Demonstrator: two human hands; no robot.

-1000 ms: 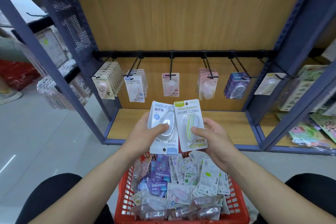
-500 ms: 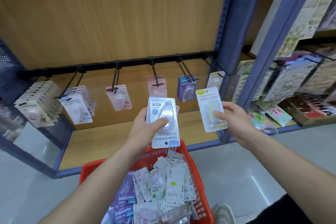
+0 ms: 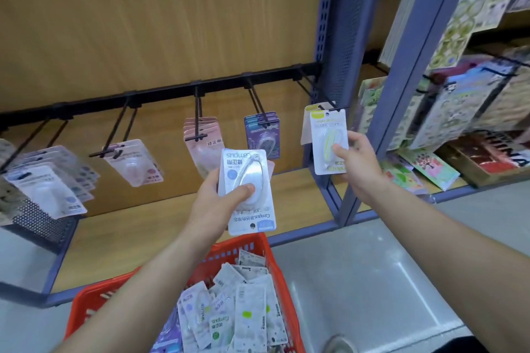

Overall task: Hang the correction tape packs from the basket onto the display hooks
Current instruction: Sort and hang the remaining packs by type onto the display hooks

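Right hand (image 3: 355,163): pinches a white blister pack of correction tape with a yellow-green stripe (image 3: 328,143), thumb on the front, fingers (image 3: 354,139) curled behind. The pack's top edge sits at the tip of the rightmost black wire hook (image 3: 329,107); I cannot tell whether the hole is threaded. Left hand (image 3: 218,198): grips a white-and-blue blister pack (image 3: 246,189), upside down, thumb on the bubble, above the red plastic basket (image 3: 249,246) heaped with loose packs (image 3: 238,315).
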